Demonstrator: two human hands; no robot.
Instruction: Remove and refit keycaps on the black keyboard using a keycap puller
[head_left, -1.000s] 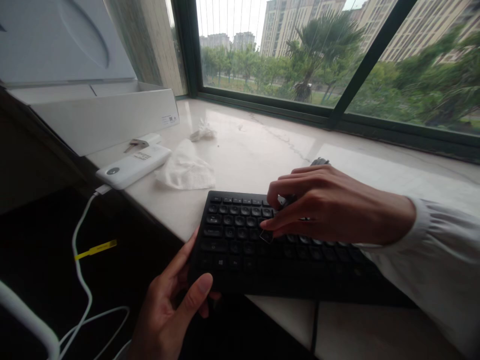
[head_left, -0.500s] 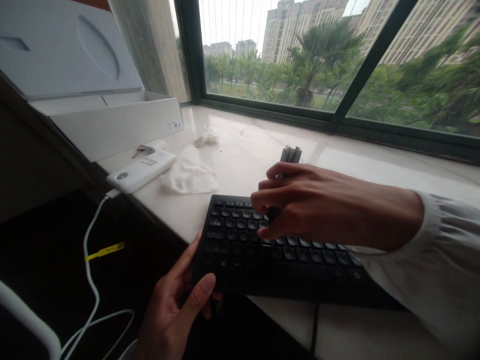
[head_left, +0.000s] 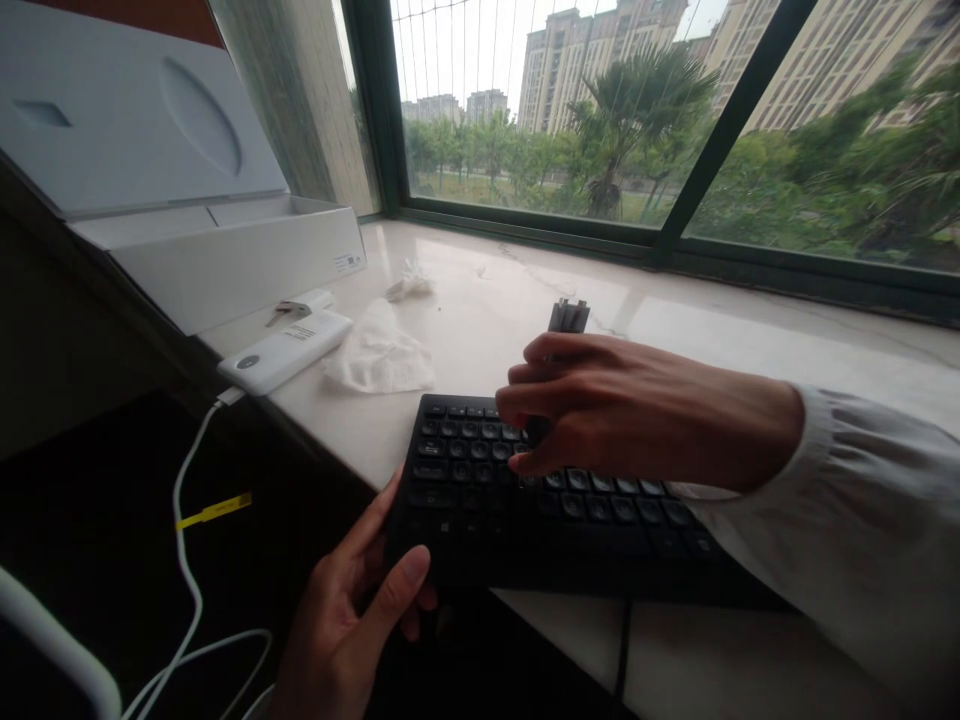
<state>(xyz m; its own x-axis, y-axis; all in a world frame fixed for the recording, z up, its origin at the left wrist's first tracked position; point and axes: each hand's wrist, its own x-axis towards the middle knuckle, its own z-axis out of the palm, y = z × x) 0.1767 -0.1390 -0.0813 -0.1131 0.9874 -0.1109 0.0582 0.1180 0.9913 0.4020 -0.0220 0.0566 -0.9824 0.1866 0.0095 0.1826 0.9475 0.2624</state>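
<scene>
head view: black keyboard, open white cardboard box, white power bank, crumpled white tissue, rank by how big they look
1. open white cardboard box
2. black keyboard, nearer the camera, so unsure against the box
3. crumpled white tissue and white power bank, alike

Keyboard [head_left: 525, 500] under both hands: matt black plastic. Worktop [head_left: 712, 340] beyond the hands: polished pale stone, glossy and reflective. Tissue [head_left: 379, 352] left of the right hand [head_left: 622, 415]: soft crinkled paper. Power bank [head_left: 285, 350] further left: smooth white plastic.
</scene>
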